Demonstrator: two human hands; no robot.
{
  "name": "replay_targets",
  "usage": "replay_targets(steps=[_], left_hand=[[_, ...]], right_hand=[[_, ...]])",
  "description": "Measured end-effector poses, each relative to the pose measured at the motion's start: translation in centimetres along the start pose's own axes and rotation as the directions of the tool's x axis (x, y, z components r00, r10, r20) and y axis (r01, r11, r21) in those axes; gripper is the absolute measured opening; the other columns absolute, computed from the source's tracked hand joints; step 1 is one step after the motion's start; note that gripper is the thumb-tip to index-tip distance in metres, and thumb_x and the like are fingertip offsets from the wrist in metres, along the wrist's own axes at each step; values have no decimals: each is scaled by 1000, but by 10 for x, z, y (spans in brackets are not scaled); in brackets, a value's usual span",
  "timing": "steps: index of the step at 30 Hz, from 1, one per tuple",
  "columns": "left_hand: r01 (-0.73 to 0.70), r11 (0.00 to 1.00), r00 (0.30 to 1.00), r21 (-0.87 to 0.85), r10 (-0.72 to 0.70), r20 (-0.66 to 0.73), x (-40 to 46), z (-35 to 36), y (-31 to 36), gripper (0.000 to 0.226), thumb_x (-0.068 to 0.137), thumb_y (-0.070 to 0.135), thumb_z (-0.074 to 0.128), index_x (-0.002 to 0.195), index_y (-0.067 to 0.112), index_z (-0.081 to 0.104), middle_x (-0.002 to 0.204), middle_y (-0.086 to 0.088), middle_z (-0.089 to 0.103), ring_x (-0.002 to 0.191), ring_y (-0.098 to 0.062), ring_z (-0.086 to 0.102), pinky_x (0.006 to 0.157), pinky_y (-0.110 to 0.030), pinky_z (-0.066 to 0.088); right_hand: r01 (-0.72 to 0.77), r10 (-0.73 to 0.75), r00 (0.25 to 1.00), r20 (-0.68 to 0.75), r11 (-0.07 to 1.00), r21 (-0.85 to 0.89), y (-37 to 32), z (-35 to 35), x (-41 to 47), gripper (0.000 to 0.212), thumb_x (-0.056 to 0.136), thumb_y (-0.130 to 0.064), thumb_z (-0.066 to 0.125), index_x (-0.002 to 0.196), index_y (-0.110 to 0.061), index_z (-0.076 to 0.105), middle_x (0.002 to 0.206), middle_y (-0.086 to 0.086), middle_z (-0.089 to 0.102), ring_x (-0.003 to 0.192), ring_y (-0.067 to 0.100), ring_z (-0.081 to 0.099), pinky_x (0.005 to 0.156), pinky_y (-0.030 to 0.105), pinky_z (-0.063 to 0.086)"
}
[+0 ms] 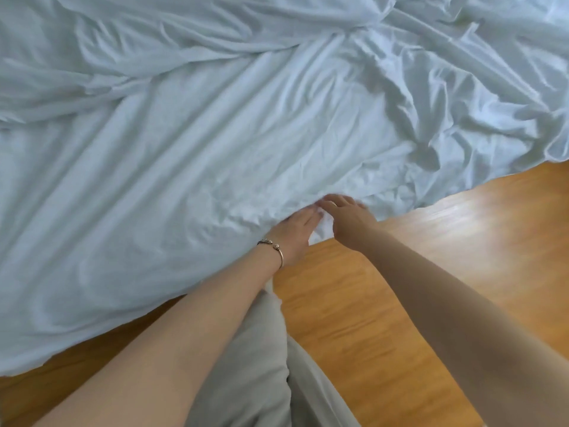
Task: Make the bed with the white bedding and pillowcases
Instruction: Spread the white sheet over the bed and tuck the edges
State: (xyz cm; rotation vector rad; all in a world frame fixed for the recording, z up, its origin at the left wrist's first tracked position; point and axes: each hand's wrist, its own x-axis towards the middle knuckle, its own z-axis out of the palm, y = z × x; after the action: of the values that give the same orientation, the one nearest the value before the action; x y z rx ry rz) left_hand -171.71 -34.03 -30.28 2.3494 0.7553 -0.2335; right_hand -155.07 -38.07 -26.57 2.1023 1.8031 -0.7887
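White bedding (191, 143) is handled at its near edge by both hands.

Wrinkled across the bed, the sheet is draped over the side toward the wooden floor (431, 248). Its hem is gripped by the left hand (297, 234), a bracelet (272, 246) being worn on that wrist; just beside it, the same edge is pinched by the curled fingers of the right hand (346, 217). Grey trousers (261, 365) are seen below.
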Motion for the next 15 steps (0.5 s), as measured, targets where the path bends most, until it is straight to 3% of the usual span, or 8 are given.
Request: replay_targets(steps=[3, 6, 8, 10, 12, 13, 15], left_hand=[[193, 981, 964, 5, -189, -188, 20, -17, -11, 68, 93, 25, 49, 152, 15, 16, 159, -2, 9, 145, -21, 8, 119, -34, 12], [281, 949, 950, 142, -254, -179, 30, -33, -30, 77, 89, 51, 53, 151, 25, 16, 153, 4, 19, 138, -21, 19, 111, -35, 20], [345, 930, 931, 131, -321, -173, 40, -38, -34, 75, 87, 52, 57, 149, 28, 23, 145, 5, 29, 129, -22, 30, 105, -37, 28], [398, 916, 878, -38, -393, -274, 54, -45, -32, 57, 86, 34, 66, 138, 23, 46, 128, -4, 47, 114, -30, 46, 94, -40, 38], [392, 913, 835, -114, -405, -371, 66, -50, -33, 35, 81, 8, 67, 115, 11, 63, 105, -13, 57, 94, -38, 55, 81, -43, 45], [396, 910, 818, -127, -412, -402, 69, -53, -34, 25, 80, 1, 65, 104, 7, 65, 97, -15, 58, 89, -39, 56, 76, -43, 47], [456, 865, 766, -209, -501, -403, 74, -63, -30, 13, 87, 1, 58, 98, 6, 63, 96, -14, 59, 93, -37, 56, 75, -42, 46]], right_hand=[[-78, 73, 995, -70, 995, -69, 28, -9, 22, 77, 88, -16, 58, 151, -35, 18, 156, -4, 14, 143, 28, 11, 112, 48, 27], [-59, 61, 998, 10, 985, -162, 57, -25, 43, 92, 83, -54, 65, 151, -45, 4, 155, -6, 5, 140, 31, 9, 112, 51, 24], [-19, 27, 999, 34, 977, -212, 78, -36, 57, 92, 82, -62, 62, 151, -47, 3, 154, -7, 8, 140, 30, 12, 111, 45, 25], [12, -10, 1000, 9, 977, -214, 95, -51, 71, 76, 87, -57, 60, 150, -47, 18, 151, -7, 23, 138, 26, 21, 107, 39, 28], [48, -67, 995, -74, 973, -226, 110, -65, 83, 47, 93, -48, 55, 139, -41, 46, 139, -5, 44, 130, 22, 36, 101, 36, 29], [55, -81, 991, -111, 974, -222, 116, -73, 88, 34, 96, -43, 52, 129, -36, 58, 130, -3, 53, 122, 23, 44, 97, 35, 30], [28, -42, 992, -116, 993, -117, 125, -91, 99, 28, 100, -36, 46, 112, -22, 67, 112, 2, 62, 107, 27, 53, 83, 35, 34]])
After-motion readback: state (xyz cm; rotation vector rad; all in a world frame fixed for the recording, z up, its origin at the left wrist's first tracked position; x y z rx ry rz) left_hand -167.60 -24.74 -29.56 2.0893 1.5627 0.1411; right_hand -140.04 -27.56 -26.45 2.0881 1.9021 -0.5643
